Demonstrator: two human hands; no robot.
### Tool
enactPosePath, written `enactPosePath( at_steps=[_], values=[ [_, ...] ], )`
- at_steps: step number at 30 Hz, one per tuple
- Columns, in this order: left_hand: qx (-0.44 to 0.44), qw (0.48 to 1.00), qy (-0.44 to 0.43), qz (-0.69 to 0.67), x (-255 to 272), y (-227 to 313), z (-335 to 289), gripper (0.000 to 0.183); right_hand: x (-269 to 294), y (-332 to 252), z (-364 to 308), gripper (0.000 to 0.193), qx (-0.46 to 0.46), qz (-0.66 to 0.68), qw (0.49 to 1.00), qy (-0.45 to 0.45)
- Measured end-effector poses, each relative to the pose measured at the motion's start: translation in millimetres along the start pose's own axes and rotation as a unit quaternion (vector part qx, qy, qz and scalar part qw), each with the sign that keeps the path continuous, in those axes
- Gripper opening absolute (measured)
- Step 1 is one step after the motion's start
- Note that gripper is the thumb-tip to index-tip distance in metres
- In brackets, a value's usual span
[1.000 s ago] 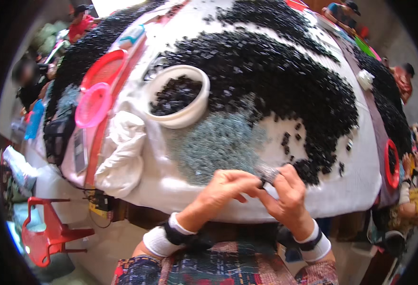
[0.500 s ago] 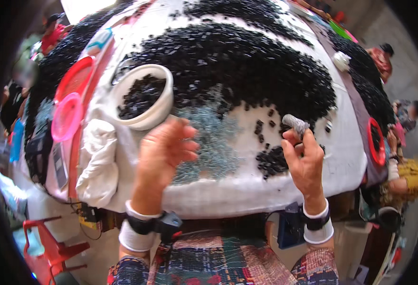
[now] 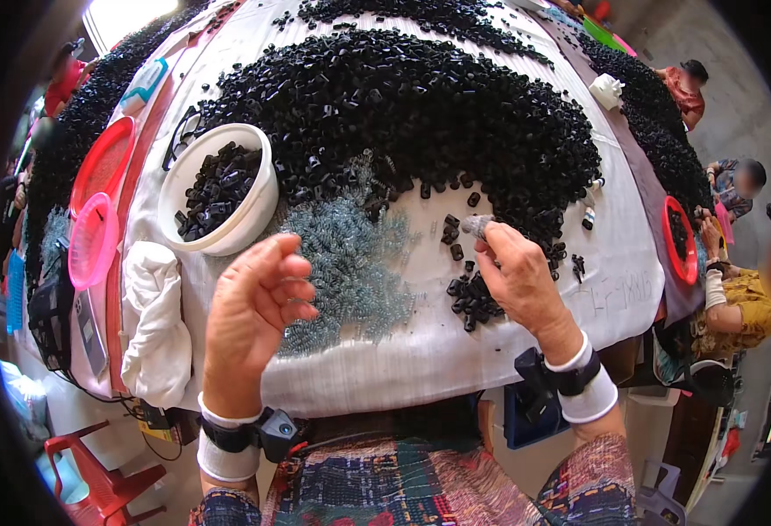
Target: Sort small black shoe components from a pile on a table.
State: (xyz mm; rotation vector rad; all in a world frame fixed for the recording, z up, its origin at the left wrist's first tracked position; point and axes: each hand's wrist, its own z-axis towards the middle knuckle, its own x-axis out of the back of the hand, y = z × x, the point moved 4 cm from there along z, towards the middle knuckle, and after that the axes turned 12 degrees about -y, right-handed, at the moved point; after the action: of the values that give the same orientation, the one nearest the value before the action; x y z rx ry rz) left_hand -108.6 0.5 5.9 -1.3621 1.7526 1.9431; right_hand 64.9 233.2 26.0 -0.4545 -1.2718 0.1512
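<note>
My left hand (image 3: 258, 294) hovers palm inward at the near left of a heap of small silvery coil springs (image 3: 346, 263); its fingers are loosely curled and apart, with nothing visible in them. My right hand (image 3: 526, 276) is over a small group of black plastic pieces (image 3: 473, 298). Its thumb and fingers are drawn together, and a grey wrap (image 3: 476, 226) covers the index fingertip. Whatever lies between those fingers is hidden. Behind both hands spreads a large pile of small black cylindrical pieces (image 3: 385, 105). A white bowl (image 3: 265, 197) of similar pieces stands beyond my left hand.
A crumpled white cloth (image 3: 153, 324), a phone (image 3: 90, 333), a pink basket (image 3: 92, 241) and a red tray (image 3: 103, 167) lie at left. A red-rimmed tray (image 3: 681, 238) is at right, near other people. A red chair (image 3: 105, 478) stands lower left.
My right hand has moved left and turned palm down over the small group of black pieces. The left hand has shifted slightly left in the picture, as has the whole table with the view.
</note>
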Motion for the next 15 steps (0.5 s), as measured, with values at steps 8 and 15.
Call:
enactPosePath(
  at_steps=[8,15],
  values=[
    [0.117,0.992,-0.02,0.037,-13,-36,-10,0.025,-32,9,20,0.046,-0.066,-0.059,0.993,-0.079],
    [0.145,0.987,-0.037,0.055,-17,-54,-8,0.022,-13,-41,8,0.041,0.075,0.035,0.996,-0.035]
  ],
)
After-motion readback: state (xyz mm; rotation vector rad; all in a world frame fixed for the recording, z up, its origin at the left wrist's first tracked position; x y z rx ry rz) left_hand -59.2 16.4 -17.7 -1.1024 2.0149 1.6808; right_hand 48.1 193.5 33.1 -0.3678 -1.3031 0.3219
